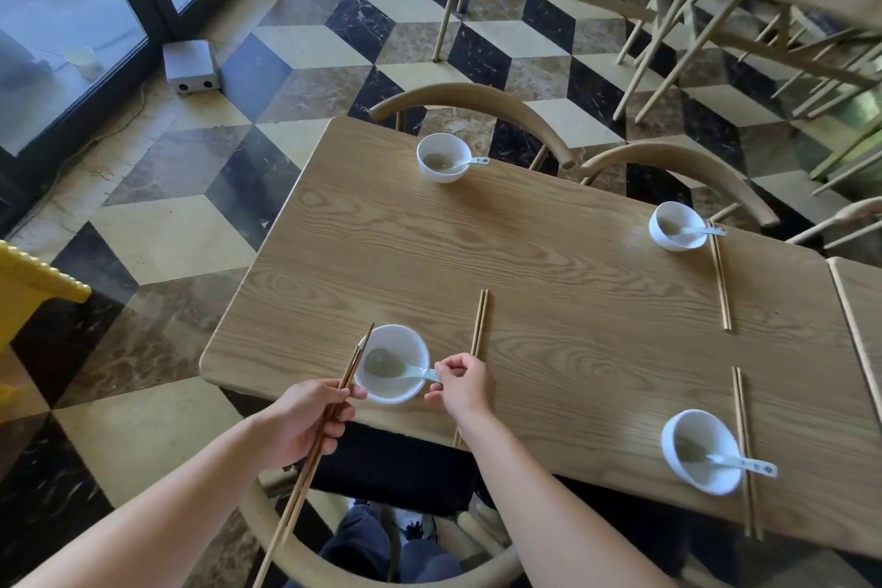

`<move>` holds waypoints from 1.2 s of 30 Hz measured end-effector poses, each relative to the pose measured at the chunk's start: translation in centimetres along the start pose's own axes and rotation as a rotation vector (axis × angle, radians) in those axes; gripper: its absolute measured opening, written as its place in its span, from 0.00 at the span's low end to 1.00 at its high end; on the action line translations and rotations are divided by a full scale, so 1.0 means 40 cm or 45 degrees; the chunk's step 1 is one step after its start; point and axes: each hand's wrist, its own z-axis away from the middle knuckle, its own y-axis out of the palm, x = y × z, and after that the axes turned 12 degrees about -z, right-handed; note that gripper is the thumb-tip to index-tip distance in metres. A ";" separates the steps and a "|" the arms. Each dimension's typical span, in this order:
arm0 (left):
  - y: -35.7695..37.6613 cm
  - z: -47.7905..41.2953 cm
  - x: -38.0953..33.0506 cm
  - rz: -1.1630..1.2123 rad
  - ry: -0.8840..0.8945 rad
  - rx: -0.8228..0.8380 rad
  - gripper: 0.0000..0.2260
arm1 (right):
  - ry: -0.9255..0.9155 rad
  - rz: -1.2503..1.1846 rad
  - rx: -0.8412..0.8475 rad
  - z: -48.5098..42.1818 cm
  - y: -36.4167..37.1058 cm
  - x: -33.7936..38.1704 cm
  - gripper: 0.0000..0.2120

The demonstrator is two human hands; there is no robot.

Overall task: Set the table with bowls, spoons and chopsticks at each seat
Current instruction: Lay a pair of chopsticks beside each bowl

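The left hand grips a pair of chopsticks beside the near white bowl on the wooden table. The right hand pinches the spoon handle in that bowl.

One head-worn view, looking steeply down from the near edge of the wooden table. Close in, facing across it towards the far chairs.

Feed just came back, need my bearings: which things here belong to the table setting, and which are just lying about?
Part of the job:
four bowls, a spoon in each
chopsticks laid by three bowls
spare pair in left hand
right hand on a spoon handle

Just lying about:
grey box
yellow bin
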 end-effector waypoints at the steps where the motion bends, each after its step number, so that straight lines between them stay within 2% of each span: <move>1: -0.001 -0.003 0.001 -0.004 -0.009 0.000 0.12 | -0.018 0.002 -0.016 0.001 0.003 -0.004 0.04; 9: -0.008 -0.001 -0.001 -0.009 -0.024 0.038 0.11 | -0.088 0.019 -0.071 0.009 0.010 -0.023 0.06; 13: 0.011 0.011 0.002 0.064 0.013 0.064 0.11 | -0.137 0.269 -0.312 0.035 -0.035 -0.015 0.08; 15: 0.034 0.027 0.002 0.089 0.080 0.117 0.12 | -0.219 0.248 -0.437 0.073 -0.076 -0.002 0.06; 16: 0.049 0.037 0.001 0.089 0.115 0.164 0.11 | -0.231 0.177 -0.406 0.097 -0.094 0.006 0.07; 17: 0.067 0.049 0.001 0.089 0.142 0.214 0.11 | -0.221 0.095 -0.285 0.124 -0.108 0.012 0.09; 19: 0.116 0.074 0.001 0.066 0.177 0.319 0.11 | -0.136 -0.092 0.123 0.189 -0.126 0.027 0.09; 21: 0.181 0.104 0.009 0.005 0.206 0.421 0.11 | -0.085 -0.251 0.367 0.242 -0.147 0.037 0.05; 27: 0.372 0.181 0.082 -0.277 0.277 0.616 0.15 | -0.079 -0.288 0.385 0.320 -0.288 -0.005 0.08; 36: 0.594 0.259 0.192 -0.479 0.318 0.487 0.20 | 0.064 -0.456 0.525 0.405 -0.530 -0.136 0.10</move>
